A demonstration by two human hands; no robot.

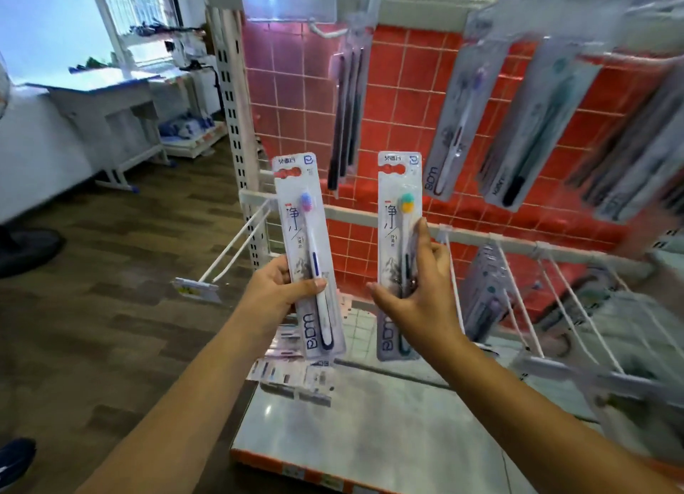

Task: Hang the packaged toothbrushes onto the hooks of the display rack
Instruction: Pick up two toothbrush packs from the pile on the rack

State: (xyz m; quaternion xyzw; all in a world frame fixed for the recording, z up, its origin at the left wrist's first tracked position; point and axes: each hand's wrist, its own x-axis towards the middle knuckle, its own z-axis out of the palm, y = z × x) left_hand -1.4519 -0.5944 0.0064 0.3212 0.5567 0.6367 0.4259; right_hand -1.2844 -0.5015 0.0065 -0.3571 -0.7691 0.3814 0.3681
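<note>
My left hand (281, 290) grips an upright packaged toothbrush (305, 231) with a purple and pink head and a dark blue handle. My right hand (422, 286) holds a second upright pack (398, 212) whose brush has a green and yellow head. Both packs face me in front of the display rack (370, 216), whose back panel is red tile. An empty white double hook (237, 249) sticks out at the rack's left, beside the left pack. More white hooks (518, 293) reach out on the right, just past my right hand.
Several toothbrush packs (470, 123) hang from upper hooks at the right and centre. Loose packs (292, 371) lie on the rack's base shelf (370, 419) under my hands. A slotted upright post (233, 105) stands at the left. A white table (111, 101) stands on the wooden floor further left.
</note>
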